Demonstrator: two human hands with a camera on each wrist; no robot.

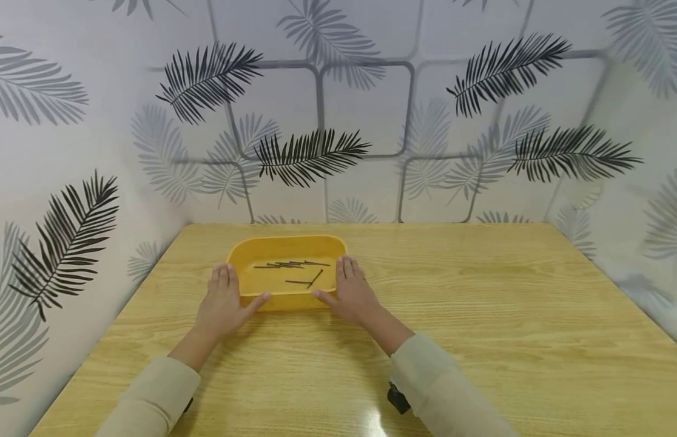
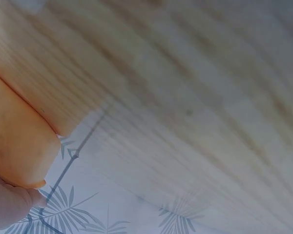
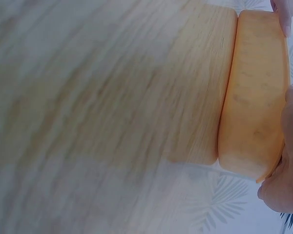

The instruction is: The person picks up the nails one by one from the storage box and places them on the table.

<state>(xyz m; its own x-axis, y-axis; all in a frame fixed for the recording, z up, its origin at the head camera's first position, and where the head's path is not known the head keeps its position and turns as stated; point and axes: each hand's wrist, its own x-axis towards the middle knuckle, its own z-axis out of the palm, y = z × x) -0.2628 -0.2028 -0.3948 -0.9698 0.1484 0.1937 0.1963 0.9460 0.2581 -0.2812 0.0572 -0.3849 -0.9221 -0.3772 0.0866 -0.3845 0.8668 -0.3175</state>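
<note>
A shallow yellow plastic tray [image 1: 284, 303] stands on the table in the head view. Several thin dark nails or screws [image 1: 315, 279] lie loose on its floor. My left hand [image 1: 221, 303] holds the tray's left end, thumb at the front rim and fingers along the side. At the opposite end my right hand [image 1: 357, 296] grips it the same way. The left wrist view catches a corner of the tray [image 2: 22, 131] beside part of the left hand [image 2: 10, 202]. Seen from the right wrist, the tray's outer wall [image 3: 254, 92] meets the right hand [image 3: 288, 170].
The light wooden table [image 1: 480, 315] reaches well to the right of the tray. Behind it rises a pale wall [image 1: 366, 109] with a leaf pattern. A small black object [image 1: 397, 399] shows by the right sleeve.
</note>
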